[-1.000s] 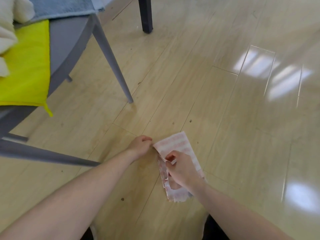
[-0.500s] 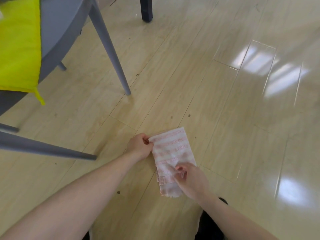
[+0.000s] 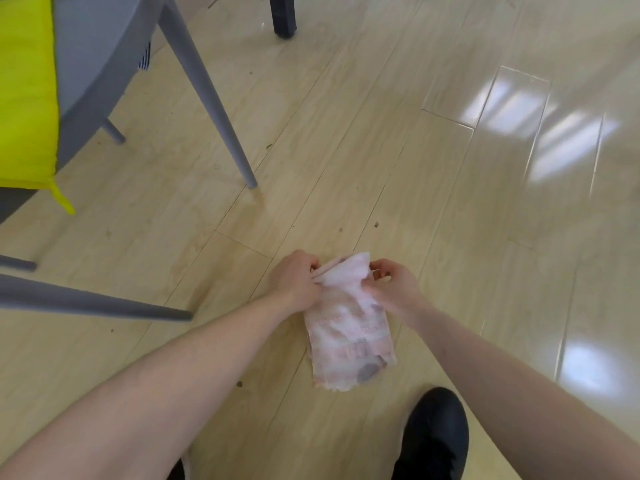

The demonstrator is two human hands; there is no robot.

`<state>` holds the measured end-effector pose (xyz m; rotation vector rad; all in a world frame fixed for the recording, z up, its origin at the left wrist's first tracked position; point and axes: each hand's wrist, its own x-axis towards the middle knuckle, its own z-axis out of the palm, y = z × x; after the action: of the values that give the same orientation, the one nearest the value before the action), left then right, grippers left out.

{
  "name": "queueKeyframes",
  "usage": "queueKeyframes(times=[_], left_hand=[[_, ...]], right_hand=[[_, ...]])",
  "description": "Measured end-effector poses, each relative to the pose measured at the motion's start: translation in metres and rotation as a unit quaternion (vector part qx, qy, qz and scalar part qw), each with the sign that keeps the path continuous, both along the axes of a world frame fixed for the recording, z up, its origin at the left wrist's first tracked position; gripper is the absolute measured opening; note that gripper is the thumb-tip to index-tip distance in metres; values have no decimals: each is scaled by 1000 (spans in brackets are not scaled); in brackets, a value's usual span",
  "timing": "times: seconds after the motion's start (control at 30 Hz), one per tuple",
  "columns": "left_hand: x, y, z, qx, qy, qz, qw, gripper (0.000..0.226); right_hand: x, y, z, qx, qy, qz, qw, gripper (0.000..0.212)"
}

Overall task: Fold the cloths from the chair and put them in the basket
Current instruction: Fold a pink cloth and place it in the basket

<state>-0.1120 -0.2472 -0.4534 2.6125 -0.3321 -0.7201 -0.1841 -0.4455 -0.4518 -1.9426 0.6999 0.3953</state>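
Cloth lies on the floor, far end pinched between left hand and right hand. Keep both corners level, bring them toward the near edge, align, then flatten.

one head-worn wide-angle view looks steeply down, close over the hands, at the wood floor.

Counts: two hands, two cloths, one chair, one shoe.

One left hand and one right hand; one pink-and-white striped cloth and one yellow cloth; one grey chair; one black shoe; one dark furniture leg.
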Motion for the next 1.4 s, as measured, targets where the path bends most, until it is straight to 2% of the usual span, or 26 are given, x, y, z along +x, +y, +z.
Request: queueKeyframes(times=[0.07,0.17,0.4,0.57,0.7,0.83,0.93,1.0,1.07,1.1,1.2,1.27,1.3,1.33,1.4], left_hand=[[1,3,7,-39,-68,-13,997,21],[-3,11,16,-83,-132,-56,986,19],[-42,24,13,-104,-196,-217,951,20],[-73,25,-9,-90,-173,-274,942,25],[-86,22,-13,-58,-117,-282,951,18],[-92,19,-11,-27,-56,-295,954,14],[-90,11,-7,-1,-16,-240,971,25],[-86,4,-3,-22,-2,-130,991,31],[-81,0,-2,-25,-9,-30,999,22],[-79,1,-2,-16,-12,4,1000,25],[-74,11,-13,3,34,47,998,61],[-71,18,-23,2,83,51,995,67],[-70,20,-29,3,100,51,994,60],[-67,21,-35,-6,110,60,992,54],[-60,22,-44,-64,136,121,981,48]], right_hand=[[-4,-8,6,15,-41,-31,999,13],[-14,-15,14,32,-73,-30,996,13],[-52,-22,9,-36,-107,92,989,21],[-77,-27,0,-143,-84,219,961,42],[-91,-33,-12,-201,-81,269,938,37],[-101,-30,-16,-206,-66,258,941,35],[-104,-26,-14,-188,-56,232,953,26],[-101,-22,-12,-161,-62,184,968,19],[-95,-17,-5,-126,-58,106,985,24],[-91,-14,-2,-102,-39,71,991,39],[-86,-8,-2,-24,25,54,998,88],[-85,-4,-10,-23,47,76,996,104],[-82,-4,-15,-19,55,75,996,101],[-78,-5,-17,-8,53,64,996,88],[-63,-5,-16,21,40,33,998,52]])
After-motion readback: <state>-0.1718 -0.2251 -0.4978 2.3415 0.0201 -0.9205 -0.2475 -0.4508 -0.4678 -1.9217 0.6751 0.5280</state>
